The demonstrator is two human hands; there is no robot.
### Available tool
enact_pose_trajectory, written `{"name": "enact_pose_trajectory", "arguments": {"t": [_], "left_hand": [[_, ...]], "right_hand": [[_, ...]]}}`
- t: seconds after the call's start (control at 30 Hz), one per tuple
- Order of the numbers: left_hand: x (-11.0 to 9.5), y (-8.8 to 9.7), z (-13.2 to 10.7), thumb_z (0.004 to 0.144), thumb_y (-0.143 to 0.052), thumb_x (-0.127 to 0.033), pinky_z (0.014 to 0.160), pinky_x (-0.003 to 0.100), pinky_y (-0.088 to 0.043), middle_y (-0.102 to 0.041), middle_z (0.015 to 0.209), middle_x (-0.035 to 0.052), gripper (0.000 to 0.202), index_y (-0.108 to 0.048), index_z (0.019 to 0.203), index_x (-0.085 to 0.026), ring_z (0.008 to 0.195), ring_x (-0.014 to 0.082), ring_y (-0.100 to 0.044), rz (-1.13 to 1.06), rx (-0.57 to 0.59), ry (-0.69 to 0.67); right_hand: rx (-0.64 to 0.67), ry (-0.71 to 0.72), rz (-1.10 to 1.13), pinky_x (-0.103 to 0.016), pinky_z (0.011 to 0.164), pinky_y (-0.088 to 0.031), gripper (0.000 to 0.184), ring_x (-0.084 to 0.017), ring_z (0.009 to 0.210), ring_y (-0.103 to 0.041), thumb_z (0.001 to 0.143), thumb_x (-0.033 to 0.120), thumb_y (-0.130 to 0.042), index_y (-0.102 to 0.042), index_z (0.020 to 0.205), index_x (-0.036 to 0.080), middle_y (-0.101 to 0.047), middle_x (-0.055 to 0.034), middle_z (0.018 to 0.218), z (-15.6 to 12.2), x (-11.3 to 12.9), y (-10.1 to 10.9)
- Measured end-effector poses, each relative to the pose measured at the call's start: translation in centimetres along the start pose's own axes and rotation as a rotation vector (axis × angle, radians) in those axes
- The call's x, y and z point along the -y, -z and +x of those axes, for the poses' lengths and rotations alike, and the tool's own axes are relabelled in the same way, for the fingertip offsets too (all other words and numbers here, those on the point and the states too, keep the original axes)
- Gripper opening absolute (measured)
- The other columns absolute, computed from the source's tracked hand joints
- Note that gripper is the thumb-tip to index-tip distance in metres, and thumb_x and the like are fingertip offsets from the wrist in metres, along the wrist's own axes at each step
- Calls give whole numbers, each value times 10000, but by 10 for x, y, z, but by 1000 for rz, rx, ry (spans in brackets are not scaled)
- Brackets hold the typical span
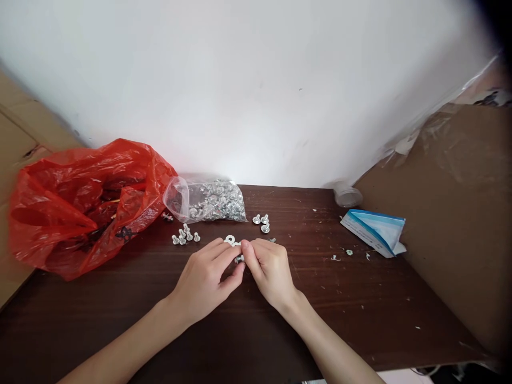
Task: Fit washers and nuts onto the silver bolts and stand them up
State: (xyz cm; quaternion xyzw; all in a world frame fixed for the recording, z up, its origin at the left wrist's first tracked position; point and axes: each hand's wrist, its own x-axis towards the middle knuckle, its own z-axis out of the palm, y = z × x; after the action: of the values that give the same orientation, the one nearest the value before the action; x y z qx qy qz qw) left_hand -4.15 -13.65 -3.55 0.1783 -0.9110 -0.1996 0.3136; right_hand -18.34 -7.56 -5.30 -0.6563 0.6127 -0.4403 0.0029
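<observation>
My left hand [208, 274] pinches a small metal bolt [239, 259] between thumb and fingers, over the middle of the table. Touching it from the right, my right hand [272, 269] is closed, its thumb at the bolt's end; whatever lies inside its fingers is hidden. Flat white washers [229, 239] show just beyond the fingertips. Several small bolts [185, 234] stand head down to the left of my hands. Three bolts with wide washers [264, 220] stand farther back on the right.
At the left lies an open red plastic bag [92, 208]. Beside it is a clear bag of metal hardware [218, 200]. A blue-and-white packet [376, 232], a clear round container [347, 195] and scraps lie on the right of the brown table [320, 298]. Cardboard [456, 213] borders the right side.
</observation>
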Motion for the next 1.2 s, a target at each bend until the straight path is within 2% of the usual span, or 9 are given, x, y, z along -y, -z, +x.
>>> {"name": "enact_pose_trajectory", "arguments": {"t": [0.1,0.3,0.47,0.67,0.83,0.97,1.2], "left_hand": [[0,1,0,861,-509,-134,632,265,-394,-553,695,21,69,-573,845,-152,693,150,-460,54,-7,-30],[0,2,2,857,-545,-132,641,249,-419,-576,732,18,115,-603,955,-145,689,133,-482,-25,-40,-13],[0,4,2,832,-589,-137,582,205,-430,-542,706,-6,176,-641,999,-155,614,90,-489,-186,-23,103],[3,5,1,812,-645,-219,592,202,-455,-554,687,-13,227,-678,1033,-179,603,85,-521,-375,30,285],[5,6,6,811,-645,-280,590,190,-469,-585,713,10,226,-712,995,-167,643,95,-549,-561,-4,433],[4,7,10,796,-649,-258,568,171,-464,-613,704,23,182,-737,908,-145,621,86,-551,-610,-11,473],[4,5,8,749,-688,-235,582,173,-493,-650,738,36,179,-742,894,-144,642,98,-567,-687,-17,489]], "right_hand": [[10,-21,26,-239,511,-266,437,-69,488,-360,972,234,-359,-468,558,151,-445,8,521,1,1,1],[-12,-27,44,-237,506,-256,454,-69,476,-327,972,239,-359,-444,535,151,-428,12,504,1,1,3],[-32,-19,65,-231,509,-269,439,-68,478,-353,969,228,-373,-482,551,148,-445,15,501,2,0,3],[-33,-47,88,-228,514,-294,433,-67,493,-398,973,237,-365,-517,578,142,-485,3,526,1,-1,4],[-93,-59,109,-232,489,-255,440,-56,468,-310,967,218,-377,-410,533,150,-390,24,497,2,-1,7],[-106,-52,114,-232,492,-240,436,-52,475,-277,965,204,-378,-335,534,155,-336,31,504,3,-2,8],[-87,-66,136,-233,500,-246,429,-55,479,-295,967,216,-377,-344,543,157,-358,28,508,2,-1,8]]}}
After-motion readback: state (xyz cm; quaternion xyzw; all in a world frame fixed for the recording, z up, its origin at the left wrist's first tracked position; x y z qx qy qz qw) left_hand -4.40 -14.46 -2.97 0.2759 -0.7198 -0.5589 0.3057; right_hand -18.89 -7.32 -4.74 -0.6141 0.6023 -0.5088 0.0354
